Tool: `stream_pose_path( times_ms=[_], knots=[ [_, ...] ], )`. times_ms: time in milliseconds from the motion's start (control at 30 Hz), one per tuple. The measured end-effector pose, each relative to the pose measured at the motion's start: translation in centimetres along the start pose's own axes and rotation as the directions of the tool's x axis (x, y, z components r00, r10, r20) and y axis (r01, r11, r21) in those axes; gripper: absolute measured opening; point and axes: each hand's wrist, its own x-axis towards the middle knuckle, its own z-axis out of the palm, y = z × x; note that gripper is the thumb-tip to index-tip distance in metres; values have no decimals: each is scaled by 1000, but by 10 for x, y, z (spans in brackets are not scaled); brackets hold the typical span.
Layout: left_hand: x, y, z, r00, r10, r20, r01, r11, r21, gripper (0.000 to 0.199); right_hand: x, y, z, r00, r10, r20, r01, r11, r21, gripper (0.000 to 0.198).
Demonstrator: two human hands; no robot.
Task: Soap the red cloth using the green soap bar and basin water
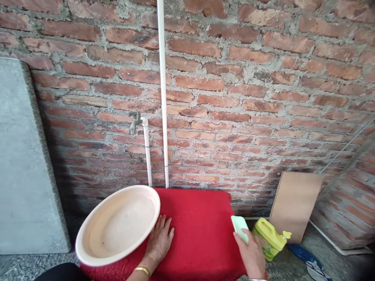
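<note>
A wide cream plastic basin sits tilted at the left end of a red cloth spread over a low flat support. Beside the basin's right rim, my left hand lies with fingers stretched over the cloth; its fingertips are at or against the rim. At the cloth's right edge, my right hand is closed around a pale green rectangular block. Its far end sticks out past the fingers, and the rest is hidden in the palm, so I cannot tell exactly what it is. The basin has no visible contents besides small specks.
A yellow-green jug with a pump top stands on the floor at right, near a leaning brown board and blue sandals. Behind are a grey tap, a white pipe and a brick wall. A stone slab leans at left.
</note>
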Motion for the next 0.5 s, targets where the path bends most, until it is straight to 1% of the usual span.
stream_pose_path(
  times_ms=[67,133,167,200,267,300,367,433,467,500],
  knots=[
    [0,0,-1,1000,7,7,-7,1000,5,51,-23,-24,10,985,-173,17,171,982,81,40],
    [0,-1,0,1000,14,1,-14,1000,8,51,-47,-53,21,939,-340,51,332,935,124,31],
    [0,-2,0,1000,19,-9,-19,1000,5,51,-58,-65,26,913,-401,75,389,912,130,29],
    [0,-3,1,999,22,-23,-22,1000,-1,50,-66,-75,29,892,-441,99,429,895,126,30],
    [1,-4,3,998,26,-51,-26,1000,-15,49,-74,-82,31,875,-465,134,454,884,110,34],
    [1,-4,3,998,28,-59,-30,999,-17,49,-72,-78,30,879,-456,142,445,890,101,35],
    [1,-4,4,998,34,-58,-34,999,-12,49,-61,-56,24,909,-396,131,387,918,91,34],
    [1,-4,5,998,40,-56,-41,999,-12,50,-42,-22,15,962,-254,101,242,963,115,32],
    [1,-4,6,997,44,-59,-45,999,-14,50,-33,-4,10,984,-153,85,139,979,152,32],
    [1,-5,7,997,45,-64,-47,999,-16,50,-24,12,6,997,-43,60,31,980,197,33]
  ],
)
